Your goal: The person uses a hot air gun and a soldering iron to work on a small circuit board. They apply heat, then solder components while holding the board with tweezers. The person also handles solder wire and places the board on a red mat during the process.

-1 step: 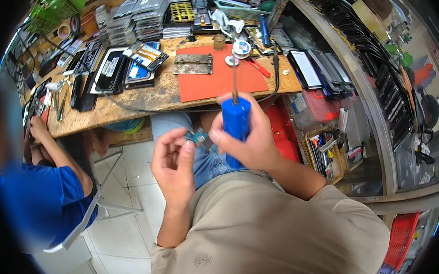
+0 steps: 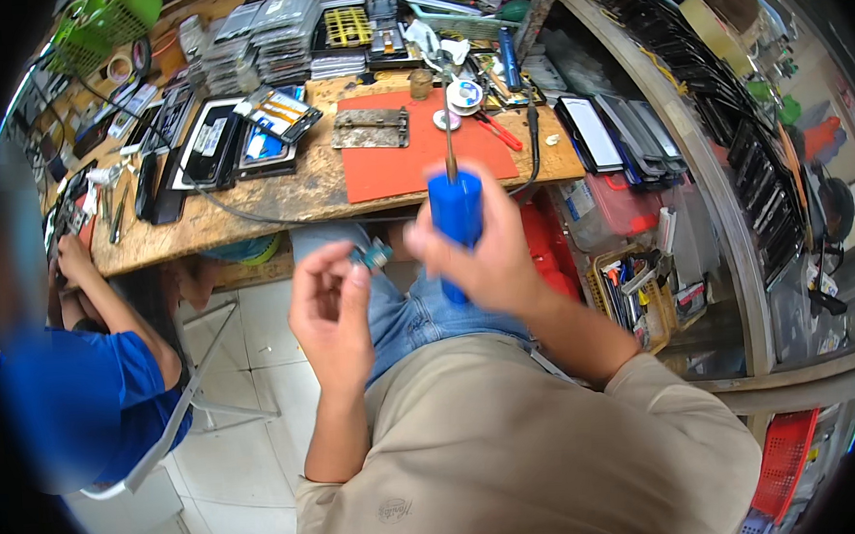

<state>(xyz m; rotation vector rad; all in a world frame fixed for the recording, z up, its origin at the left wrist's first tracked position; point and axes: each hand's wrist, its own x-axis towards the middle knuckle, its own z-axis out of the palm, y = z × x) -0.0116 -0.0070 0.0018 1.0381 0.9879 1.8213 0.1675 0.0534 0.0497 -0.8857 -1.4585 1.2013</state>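
Observation:
My left hand (image 2: 327,309) pinches a small green circuit board (image 2: 376,256) between thumb and fingertips, above my lap. Its fine parts are too small to make out. Just to the right, my right hand (image 2: 501,263) is wrapped round a thick blue tool (image 2: 455,210) with a brass-coloured collar and a long thin metal shaft (image 2: 448,130). The tool stands upright, shaft pointing away toward the bench. My right thumb is blurred and apart from the board.
An orange mat (image 2: 379,178) on the wooden bench carries a worn metal holder (image 2: 370,129). Red-handled pliers (image 2: 500,131) and a solder spool (image 2: 464,95) lie near its far right corner. Phone parts (image 2: 213,138) stand left. A co-worker in blue (image 2: 86,401) sits at the left.
My right thumb and fingers have come away from the circuit board, leaving a gap. The board has tilted in my left fingertips, and the blue tool has risen slightly.

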